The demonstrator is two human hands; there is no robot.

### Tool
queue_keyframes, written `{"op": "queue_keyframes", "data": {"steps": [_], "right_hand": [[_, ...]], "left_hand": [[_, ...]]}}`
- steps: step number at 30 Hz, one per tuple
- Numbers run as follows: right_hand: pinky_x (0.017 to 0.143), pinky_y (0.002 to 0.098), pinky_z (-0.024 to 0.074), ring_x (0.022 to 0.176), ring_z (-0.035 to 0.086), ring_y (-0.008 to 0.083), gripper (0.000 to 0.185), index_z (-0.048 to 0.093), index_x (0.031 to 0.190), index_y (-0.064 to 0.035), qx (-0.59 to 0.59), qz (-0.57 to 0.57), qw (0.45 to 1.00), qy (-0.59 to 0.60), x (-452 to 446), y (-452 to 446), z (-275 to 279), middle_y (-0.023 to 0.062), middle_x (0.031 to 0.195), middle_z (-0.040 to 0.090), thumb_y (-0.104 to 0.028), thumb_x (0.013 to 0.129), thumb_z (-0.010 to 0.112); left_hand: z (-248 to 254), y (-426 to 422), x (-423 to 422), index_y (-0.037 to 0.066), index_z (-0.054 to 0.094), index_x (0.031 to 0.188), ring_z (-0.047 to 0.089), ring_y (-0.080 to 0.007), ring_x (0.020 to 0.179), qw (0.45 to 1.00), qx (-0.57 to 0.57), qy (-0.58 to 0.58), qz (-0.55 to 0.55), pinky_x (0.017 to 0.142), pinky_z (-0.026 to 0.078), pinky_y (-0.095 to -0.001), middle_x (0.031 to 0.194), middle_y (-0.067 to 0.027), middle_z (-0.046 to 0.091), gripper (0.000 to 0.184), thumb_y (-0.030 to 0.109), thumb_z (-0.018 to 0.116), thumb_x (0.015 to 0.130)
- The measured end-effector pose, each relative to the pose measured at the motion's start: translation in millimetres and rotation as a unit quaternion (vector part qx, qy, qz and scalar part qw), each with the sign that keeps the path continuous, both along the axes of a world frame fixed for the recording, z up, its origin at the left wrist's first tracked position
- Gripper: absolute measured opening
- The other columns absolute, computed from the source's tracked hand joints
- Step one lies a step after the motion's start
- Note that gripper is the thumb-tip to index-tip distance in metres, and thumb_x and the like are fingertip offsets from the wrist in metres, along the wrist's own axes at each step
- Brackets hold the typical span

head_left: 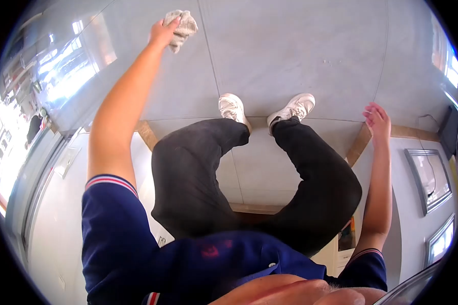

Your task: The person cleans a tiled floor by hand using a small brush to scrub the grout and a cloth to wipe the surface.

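My left hand (164,33) is stretched far forward at the upper left, fingers closed round a crumpled beige cloth (181,29) with a knitted look. The cloth is over the pale grey tiled floor (290,46); I cannot tell whether it presses on it. Off to the right, my right hand (377,121) is held out with nothing in it, its fingers loosely bent and somewhat apart. My white shoes (233,109) stand on the floor between the two arms, below my bent legs in dark trousers (193,173).
Brown skirting (360,144) borders the white walls. Two grey-framed panels (429,179) are at the right, with a thin cable hanging over one. A dark object (449,127) stands at the right edge. Bright window light (68,71) shines at the left, near cluttered items.
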State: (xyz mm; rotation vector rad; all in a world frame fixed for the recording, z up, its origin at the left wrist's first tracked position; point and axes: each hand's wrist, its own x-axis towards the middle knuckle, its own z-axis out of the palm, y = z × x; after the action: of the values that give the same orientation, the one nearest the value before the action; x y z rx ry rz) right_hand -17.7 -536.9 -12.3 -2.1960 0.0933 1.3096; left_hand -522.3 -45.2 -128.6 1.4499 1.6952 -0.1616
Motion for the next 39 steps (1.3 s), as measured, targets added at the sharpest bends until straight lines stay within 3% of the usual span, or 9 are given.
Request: {"op": "queue_keyframes", "data": {"steps": [5, 9, 11, 17, 20, 26, 32, 35, 39], "right_hand": [[0.074, 0.0229, 0.0492, 0.090, 0.066, 0.0139, 0.031, 0.063, 0.124, -0.0031, -0.036, -0.105, 0.993, 0.047, -3.0, -82.2, -101.7, 0.0066, 0.106, 0.069, -0.023, 0.100, 0.058], [0.078, 0.0253, 0.0494, 0.092, 0.065, 0.0135, 0.035, 0.061, 0.127, -0.0039, -0.030, -0.094, 0.968, 0.229, -26.2, -60.2, -82.2, 0.0056, 0.108, 0.069, -0.026, 0.101, 0.057], [0.078, 0.0254, 0.0495, 0.093, 0.066, 0.0138, 0.035, 0.061, 0.127, -0.0040, 0.025, -0.120, 0.987, 0.107, -19.2, -82.4, -103.2, 0.0061, 0.110, 0.069, -0.027, 0.101, 0.056], [0.083, 0.0297, 0.0541, 0.100, 0.067, 0.0182, 0.034, 0.056, 0.131, -0.0032, 0.132, -0.307, 0.926, 0.174, -50.7, -106.4, -79.9, 0.0090, 0.114, 0.068, -0.020, 0.102, 0.051], [0.085, 0.0300, 0.0535, 0.102, 0.067, 0.0190, 0.034, 0.057, 0.130, -0.0030, 0.067, -0.274, 0.943, 0.180, -67.6, -121.9, -80.4, 0.0093, 0.116, 0.067, -0.013, 0.099, 0.049], [0.088, 0.0294, 0.0508, 0.104, 0.066, 0.0193, 0.043, 0.059, 0.129, -0.0030, 0.175, -0.243, 0.935, 0.192, -69.7, -105.0, -69.9, 0.0072, 0.109, 0.068, 0.002, 0.088, 0.044], [0.085, 0.0276, 0.0502, 0.101, 0.067, 0.0168, 0.035, 0.060, 0.127, -0.0057, 0.119, -0.242, 0.955, 0.123, -60.0, -103.3, -72.9, 0.0042, 0.104, 0.069, -0.006, 0.094, 0.050], [0.083, 0.0287, 0.0506, 0.098, 0.067, 0.0155, 0.030, 0.062, 0.126, -0.0086, 0.094, -0.252, 0.955, 0.127, -60.7, -126.4, -85.4, 0.0017, 0.105, 0.069, -0.013, 0.099, 0.049], [0.081, 0.0281, 0.0512, 0.096, 0.068, 0.0154, 0.030, 0.060, 0.127, -0.0080, 0.070, -0.271, 0.948, 0.150, -73.2, -130.8, -83.6, 0.0025, 0.105, 0.070, -0.014, 0.100, 0.049]], "left_hand": [[-85.8, 25.9, 34.1, 0.000, 0.059, 0.127, 0.071, -0.0242, 0.093, 0.982, 0.149, 0.070, -0.096, 0.080, 0.056, -0.0337, 0.114, -0.0134, 0.070, 0.065, 0.047, 0.074, 0.085], [-107.6, 67.0, 115.3, 0.000, 0.057, 0.129, 0.069, -0.0262, 0.097, 0.958, 0.248, 0.040, 0.141, 0.080, 0.056, -0.0367, 0.114, -0.0143, 0.069, 0.063, 0.043, 0.072, 0.085], [-79.0, 60.2, 183.7, 0.000, 0.055, 0.129, 0.068, -0.0281, 0.102, 0.919, 0.183, -0.078, 0.339, 0.082, 0.056, -0.0391, 0.116, -0.0154, 0.068, 0.059, 0.037, 0.070, 0.087], [-143.1, 39.4, 320.3, 0.000, 0.046, 0.139, 0.050, -0.0350, 0.130, 0.967, 0.235, -0.029, -0.094, 0.106, 0.042, -0.0438, 0.139, -0.0227, 0.052, 0.075, 0.029, 0.074, 0.075], [-181.5, 10.7, 392.4, 0.003, 0.028, 0.152, 0.026, -0.0383, 0.147, 0.888, 0.280, 0.045, -0.363, 0.117, 0.031, -0.0434, 0.159, -0.0234, 0.025, 0.086, 0.027, 0.071, 0.081], [-167.4, -181.0, 452.5, 0.013, 0.045, 0.147, 0.043, -0.0296, 0.138, 0.707, 0.312, -0.136, -0.620, 0.113, 0.038, -0.0424, 0.152, -0.0088, 0.044, 0.062, 0.015, 0.051, 0.085], [-141.3, -109.4, 424.9, 0.020, 0.057, 0.137, 0.042, -0.0254, 0.139, 0.737, 0.282, -0.080, -0.609, 0.115, 0.036, -0.0395, 0.151, -0.0027, 0.046, 0.051, 0.010, 0.046, 0.088], [-181.8, -1.1, 378.7, 0.014, 0.058, 0.134, 0.047, -0.0271, 0.134, 0.781, 0.419, 0.022, -0.462, 0.110, 0.041, -0.0412, 0.143, -0.0080, 0.053, 0.046, 0.017, 0.051, 0.089], [-167.4, 90.9, 295.9, 0.014, 0.048, 0.143, 0.041, -0.0318, 0.139, 0.899, 0.266, 0.213, -0.275, 0.112, 0.037, -0.0454, 0.151, -0.0116, 0.043, 0.059, 0.043, 0.058, 0.092]]}}
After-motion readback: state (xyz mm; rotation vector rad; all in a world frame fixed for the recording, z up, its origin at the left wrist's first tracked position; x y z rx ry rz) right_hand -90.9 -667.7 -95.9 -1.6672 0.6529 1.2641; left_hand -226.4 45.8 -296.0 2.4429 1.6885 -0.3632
